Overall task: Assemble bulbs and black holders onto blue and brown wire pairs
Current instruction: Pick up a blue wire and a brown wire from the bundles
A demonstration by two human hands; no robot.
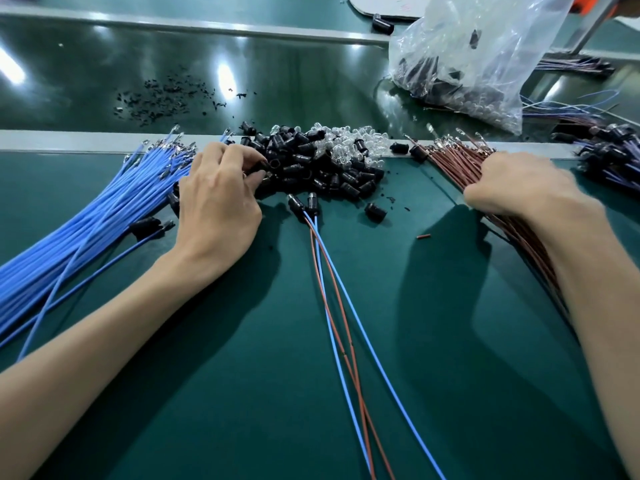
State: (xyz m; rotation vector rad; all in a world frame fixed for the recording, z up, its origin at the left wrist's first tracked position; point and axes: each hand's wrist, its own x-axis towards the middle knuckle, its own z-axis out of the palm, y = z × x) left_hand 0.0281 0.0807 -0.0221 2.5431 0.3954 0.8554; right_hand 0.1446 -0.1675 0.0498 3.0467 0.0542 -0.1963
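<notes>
You're pinching a holder (273, 165) at 12 with left hand (218, 202) | right hand (519, 188) covering brown wires (450, 164) at 2, grip hidden | holder likely light, rigid: pinch its barrel

Counter (242, 341) — matt green; belt (277, 74) glossy. Holders (311, 168) shiny black plastic, bulbs (349, 142) clear — bag (467, 57) thin, crinkled clear plastic.
</notes>
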